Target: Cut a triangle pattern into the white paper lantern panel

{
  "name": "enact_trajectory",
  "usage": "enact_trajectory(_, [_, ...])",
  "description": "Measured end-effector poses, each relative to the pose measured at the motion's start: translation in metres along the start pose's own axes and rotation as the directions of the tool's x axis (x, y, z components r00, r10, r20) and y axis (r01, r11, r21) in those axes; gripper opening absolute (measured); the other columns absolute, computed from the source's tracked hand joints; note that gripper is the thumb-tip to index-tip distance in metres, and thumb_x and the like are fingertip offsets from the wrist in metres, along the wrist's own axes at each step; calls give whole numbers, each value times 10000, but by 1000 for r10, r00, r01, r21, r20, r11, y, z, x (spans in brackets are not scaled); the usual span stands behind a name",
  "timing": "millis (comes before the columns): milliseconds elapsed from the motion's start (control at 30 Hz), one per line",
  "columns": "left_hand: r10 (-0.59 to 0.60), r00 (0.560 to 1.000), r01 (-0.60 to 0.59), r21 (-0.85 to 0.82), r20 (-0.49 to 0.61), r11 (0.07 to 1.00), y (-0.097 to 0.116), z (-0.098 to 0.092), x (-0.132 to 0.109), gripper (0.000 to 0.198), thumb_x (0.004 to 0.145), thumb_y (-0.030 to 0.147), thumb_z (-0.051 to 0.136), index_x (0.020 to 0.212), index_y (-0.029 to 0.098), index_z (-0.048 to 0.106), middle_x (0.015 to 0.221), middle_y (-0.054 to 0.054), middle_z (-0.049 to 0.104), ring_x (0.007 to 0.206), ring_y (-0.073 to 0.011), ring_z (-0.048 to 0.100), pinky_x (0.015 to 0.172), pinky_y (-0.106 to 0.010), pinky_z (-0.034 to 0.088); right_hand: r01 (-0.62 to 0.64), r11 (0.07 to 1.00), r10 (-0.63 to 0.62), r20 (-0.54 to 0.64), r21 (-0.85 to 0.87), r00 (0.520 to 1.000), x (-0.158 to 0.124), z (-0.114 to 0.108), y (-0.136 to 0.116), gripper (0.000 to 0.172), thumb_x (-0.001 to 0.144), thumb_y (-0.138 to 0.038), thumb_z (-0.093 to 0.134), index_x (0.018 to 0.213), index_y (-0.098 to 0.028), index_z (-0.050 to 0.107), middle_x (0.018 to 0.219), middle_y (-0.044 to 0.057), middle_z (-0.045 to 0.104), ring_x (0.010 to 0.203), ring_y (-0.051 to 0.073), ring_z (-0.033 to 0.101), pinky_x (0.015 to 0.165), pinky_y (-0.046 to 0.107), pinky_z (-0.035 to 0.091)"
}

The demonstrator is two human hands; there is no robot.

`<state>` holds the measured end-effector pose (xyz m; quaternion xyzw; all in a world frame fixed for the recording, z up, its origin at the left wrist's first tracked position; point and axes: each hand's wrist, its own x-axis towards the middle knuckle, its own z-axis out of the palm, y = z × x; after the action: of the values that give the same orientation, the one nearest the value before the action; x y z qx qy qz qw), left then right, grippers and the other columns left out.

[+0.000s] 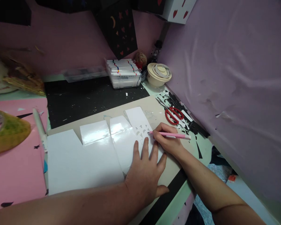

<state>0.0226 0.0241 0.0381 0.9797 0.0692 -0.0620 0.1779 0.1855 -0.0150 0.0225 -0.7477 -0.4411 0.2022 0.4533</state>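
Observation:
My right hand is closed around a slim pink pen-shaped tool with a pale end. Its tip points left at the white card sheet, beside several small triangular cut-outs; whether it is a pen or a blade I cannot tell. My left hand lies flat with fingers spread on the sheet, just below the cut-outs. The sheet has creases and flaps, with glossy patches near its upper edge. It rests on a beige board.
Red-handled scissors lie among black and white scraps at the right. Behind are a marker box and a cream bowl with a coiled cord. A yellow tape roll sits on pink paper at left. A purple-covered wall bounds the right.

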Motion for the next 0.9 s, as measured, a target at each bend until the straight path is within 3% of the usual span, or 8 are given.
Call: enact_trajectory(900, [-3,999,4,-21,43,1000,1,-2,0,882,782,724,563,1490,224,399,1572,-246,273,1440,-524,93,1100,-765,116,18,1000,-18,10,26,1000,-1,1,3,206,815,-227,640,628,-202,560,560,-41,565,519,103,483,493,240,382])
